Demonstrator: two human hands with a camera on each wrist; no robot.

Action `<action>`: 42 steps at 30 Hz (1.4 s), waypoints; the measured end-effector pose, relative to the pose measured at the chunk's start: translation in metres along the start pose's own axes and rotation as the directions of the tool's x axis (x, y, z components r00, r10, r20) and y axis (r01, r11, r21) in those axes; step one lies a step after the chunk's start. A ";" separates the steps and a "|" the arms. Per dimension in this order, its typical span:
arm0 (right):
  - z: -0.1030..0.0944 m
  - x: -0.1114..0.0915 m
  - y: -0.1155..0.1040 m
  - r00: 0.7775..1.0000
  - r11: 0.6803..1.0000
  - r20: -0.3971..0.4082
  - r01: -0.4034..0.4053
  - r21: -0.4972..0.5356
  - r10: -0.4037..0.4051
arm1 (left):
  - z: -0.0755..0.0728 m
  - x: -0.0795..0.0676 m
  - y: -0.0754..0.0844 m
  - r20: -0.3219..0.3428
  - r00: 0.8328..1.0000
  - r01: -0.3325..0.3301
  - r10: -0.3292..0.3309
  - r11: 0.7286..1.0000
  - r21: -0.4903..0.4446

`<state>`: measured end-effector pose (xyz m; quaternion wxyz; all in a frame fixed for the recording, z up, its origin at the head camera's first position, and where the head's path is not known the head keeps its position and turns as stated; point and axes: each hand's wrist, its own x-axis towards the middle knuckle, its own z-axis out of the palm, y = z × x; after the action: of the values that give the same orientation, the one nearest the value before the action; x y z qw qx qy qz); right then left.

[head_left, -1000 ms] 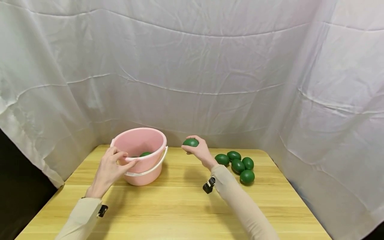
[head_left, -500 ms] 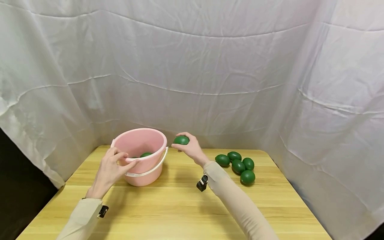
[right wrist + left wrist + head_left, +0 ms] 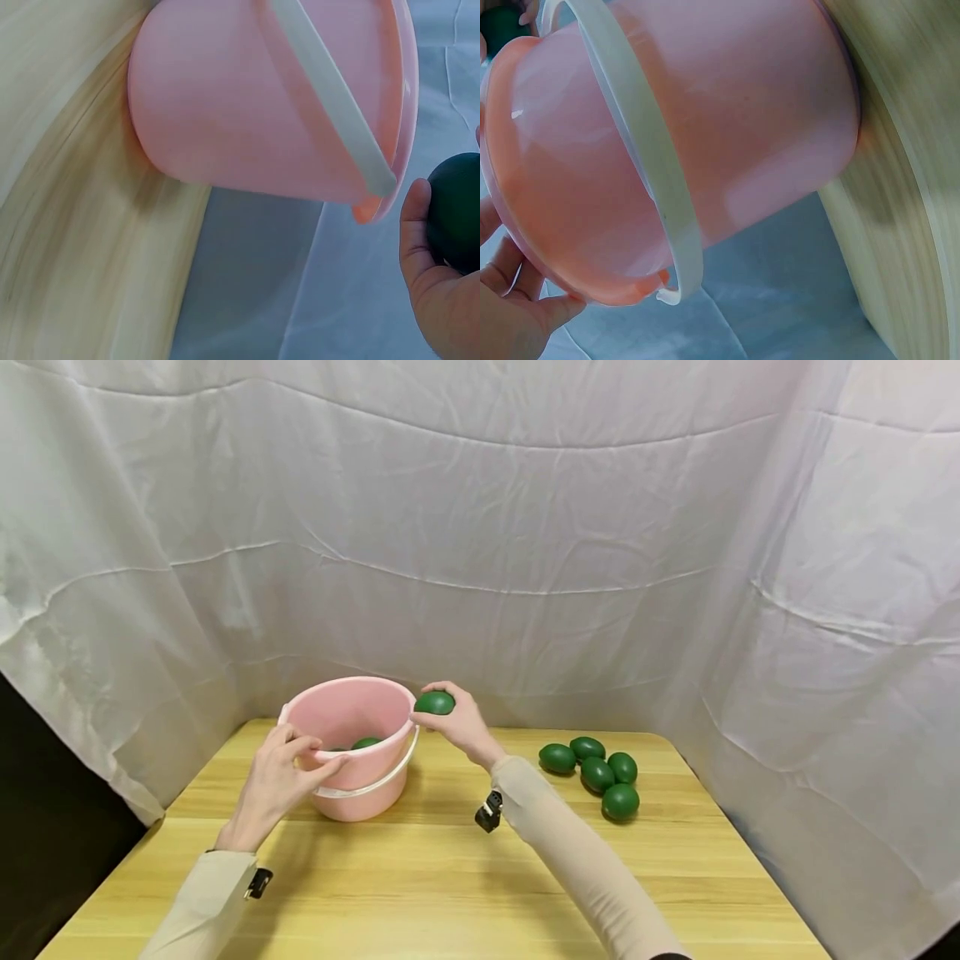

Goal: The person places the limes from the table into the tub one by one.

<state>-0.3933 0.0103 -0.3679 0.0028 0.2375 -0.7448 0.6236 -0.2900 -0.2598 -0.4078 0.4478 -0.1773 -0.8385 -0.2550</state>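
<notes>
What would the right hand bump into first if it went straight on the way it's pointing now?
Probably the pink bucket's rim. The right hand, holding a green oval thing, points toward it. Height is hard to judge, so it might pass over instead.

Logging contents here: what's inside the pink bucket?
One green oval object and a green sliver beside it show inside. The near side of the pink bucket covers whatever lies lower, so the total cannot be told.

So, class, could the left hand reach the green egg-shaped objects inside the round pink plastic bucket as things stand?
Probably yes: the bucket is open on top, and the left hand grips its rim. It would likely have to release that before reaching the green objects.
</notes>
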 end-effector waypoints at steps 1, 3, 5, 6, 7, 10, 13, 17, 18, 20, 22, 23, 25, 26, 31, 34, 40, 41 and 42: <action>0.002 0.001 -0.001 1.000 1.000 0.003 0.004 -0.013 -0.004 | -0.001 0.000 0.000 0.004 1.000 0.006 -0.006 1.000 0.001; 0.005 0.002 -0.002 1.000 0.999 0.007 0.014 -0.034 -0.014 | -0.001 -0.001 0.000 0.008 1.000 0.017 -0.017 1.000 0.001; 0.009 0.003 -0.004 1.000 0.999 0.014 0.020 -0.037 -0.019 | -0.002 -0.001 0.001 0.011 1.000 0.024 -0.024 1.000 0.004; 0.010 0.004 -0.006 1.000 0.999 0.019 0.023 -0.034 -0.022 | -0.002 -0.001 0.001 0.010 1.000 0.022 -0.022 1.000 0.006; 0.012 0.005 -0.007 0.999 0.999 0.023 0.027 -0.029 -0.027 | -0.002 -0.001 0.001 0.010 1.000 0.022 -0.022 1.000 0.008; 0.017 0.007 -0.011 0.999 0.999 0.029 0.035 -0.023 -0.035 | -0.001 -0.001 0.000 0.008 1.000 0.016 -0.016 1.000 0.010; 0.020 0.007 -0.015 0.999 0.998 0.020 0.038 -0.047 -0.037 | 0.000 0.000 0.001 0.011 1.000 0.012 -0.012 1.000 0.016; 0.023 0.007 -0.019 1.000 0.996 -0.010 0.011 -0.083 -0.011 | 0.000 0.000 0.001 0.020 1.000 0.015 -0.016 1.000 0.023; 0.023 0.007 -0.020 1.000 0.996 -0.019 0.001 -0.093 -0.003 | 0.000 0.000 0.001 0.022 1.000 0.018 -0.019 1.000 0.024; 0.024 0.007 -0.021 0.999 0.994 -0.035 -0.013 -0.107 0.009 | 0.000 -0.001 0.001 0.025 0.999 0.022 -0.023 0.999 0.023; 0.025 0.007 -0.022 0.999 0.992 -0.041 -0.021 -0.124 0.016 | 0.000 -0.002 0.001 0.027 0.999 0.027 -0.027 0.999 0.021; 0.025 0.008 -0.022 0.999 0.991 -0.039 -0.021 -0.134 0.015 | 0.000 -0.002 0.001 0.026 0.999 0.029 -0.029 0.999 0.020; 0.026 0.008 -0.023 0.999 0.988 -0.030 -0.016 -0.153 0.011 | 0.000 -0.001 0.001 0.023 0.999 0.030 -0.030 0.999 0.016; 0.027 0.008 -0.024 1.000 0.987 -0.026 -0.012 -0.163 0.008 | 0.000 -0.001 0.000 0.021 0.999 0.030 -0.030 0.999 0.015; 0.031 0.010 -0.025 1.000 0.979 -0.014 0.024 -0.200 -0.027 | -0.001 0.000 0.000 0.021 0.999 0.028 -0.028 0.999 0.016; 0.034 0.011 -0.024 0.999 0.975 -0.014 0.041 -0.216 -0.045 | -0.001 -0.001 0.000 0.023 0.999 0.035 -0.036 0.999 0.015; 0.042 0.011 -0.027 0.998 0.964 -0.033 0.051 -0.261 -0.061 | 0.000 -0.004 0.000 0.020 0.999 0.043 -0.043 0.999 0.011; 0.043 0.010 -0.027 0.997 0.960 -0.036 0.054 -0.274 -0.066 | 0.000 -0.004 0.000 0.021 0.999 0.042 -0.043 0.999 0.011; 0.044 0.010 -0.028 0.997 0.955 -0.036 0.059 -0.292 -0.073 | 0.000 -0.004 0.000 0.020 0.999 0.041 -0.042 0.999 0.012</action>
<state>-0.3796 -0.0378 -0.3485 0.0758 0.2445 -0.8196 0.5125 -0.2878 -0.2600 -0.4110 0.4349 -0.1599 -0.8479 -0.2577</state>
